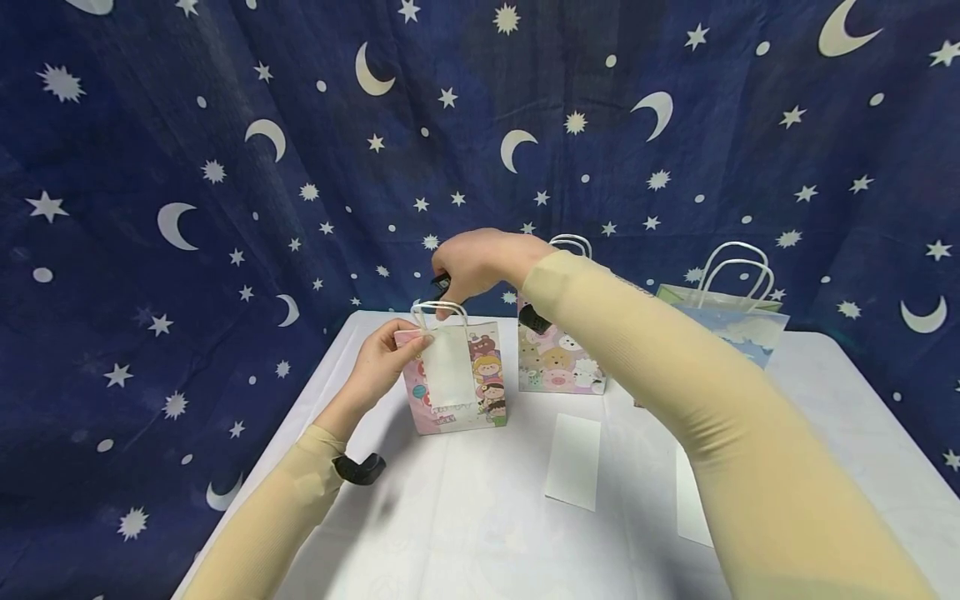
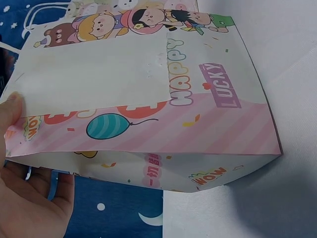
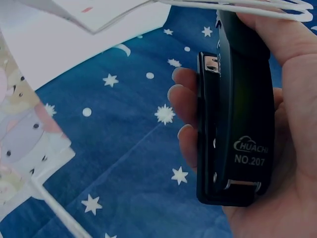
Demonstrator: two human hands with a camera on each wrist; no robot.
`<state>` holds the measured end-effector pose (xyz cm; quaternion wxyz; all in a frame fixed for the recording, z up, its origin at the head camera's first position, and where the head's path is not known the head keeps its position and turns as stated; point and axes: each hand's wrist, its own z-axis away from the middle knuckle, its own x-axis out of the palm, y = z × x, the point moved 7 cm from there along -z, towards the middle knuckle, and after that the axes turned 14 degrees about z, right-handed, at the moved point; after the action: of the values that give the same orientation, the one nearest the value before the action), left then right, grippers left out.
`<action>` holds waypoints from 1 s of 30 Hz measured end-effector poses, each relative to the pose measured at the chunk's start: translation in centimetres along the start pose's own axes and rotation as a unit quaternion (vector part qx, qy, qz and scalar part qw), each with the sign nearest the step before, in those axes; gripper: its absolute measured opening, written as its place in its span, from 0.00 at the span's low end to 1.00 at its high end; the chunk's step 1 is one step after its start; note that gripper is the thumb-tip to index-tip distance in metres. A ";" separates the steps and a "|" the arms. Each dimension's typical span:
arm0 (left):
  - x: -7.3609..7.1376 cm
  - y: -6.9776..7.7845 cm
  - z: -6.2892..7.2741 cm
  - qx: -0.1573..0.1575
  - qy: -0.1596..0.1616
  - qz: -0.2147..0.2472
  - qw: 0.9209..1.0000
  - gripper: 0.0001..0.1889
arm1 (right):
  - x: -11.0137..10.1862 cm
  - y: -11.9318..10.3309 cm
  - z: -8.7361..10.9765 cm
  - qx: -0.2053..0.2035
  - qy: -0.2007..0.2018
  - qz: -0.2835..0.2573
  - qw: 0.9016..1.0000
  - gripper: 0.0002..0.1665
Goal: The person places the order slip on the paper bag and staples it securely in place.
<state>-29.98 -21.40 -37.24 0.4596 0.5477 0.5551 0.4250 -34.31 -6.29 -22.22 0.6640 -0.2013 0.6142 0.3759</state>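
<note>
A pink and white paper gift bag [image 1: 420, 414] with cartoon figures stands upright on the table, tilted slightly. A blank white card [image 1: 450, 371] lies flat against its front, its top near the bag's rim. My left hand [image 1: 377, 360] pinches the bag's upper left edge and the card, thumb [image 2: 12, 110] in front and fingers behind. Above the bag's white rope handles [image 1: 441, 307], my right hand [image 1: 474, 262] holds a black stapler [image 3: 242, 124] marked HUACHI NO.207. The stapler's mouth points down near the handles in the head view.
Behind to the right stands an animal-print gift bag [image 1: 558, 371], partly hidden by my right sleeve [image 1: 652, 358]. A blue and green gift bag [image 1: 738, 329] is farther right. Two white cards lie on the table, one card [image 1: 573, 461] nearer the middle. A starry curtain [image 1: 420, 100] hangs behind.
</note>
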 end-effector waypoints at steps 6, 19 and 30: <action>-0.1 -0.3 -0.1 0.003 0.000 0.008 1.000 0.12 | -0.2 1.5 1.1 0.018 -0.001 -0.001 1.000 0.30; -0.8 -0.4 -0.8 0.014 0.005 -0.003 1.000 0.12 | 0.1 5.2 5.7 0.038 0.012 -0.046 0.998 0.34; -1.5 -0.3 -1.5 0.015 -0.006 -0.001 1.000 0.11 | 3.4 6.8 10.7 0.034 0.023 -0.089 0.995 0.40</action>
<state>-31.57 -22.83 -37.13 0.4555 0.5562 0.5593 0.4128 -32.37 6.68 -22.46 0.6873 -0.2413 0.6209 0.2895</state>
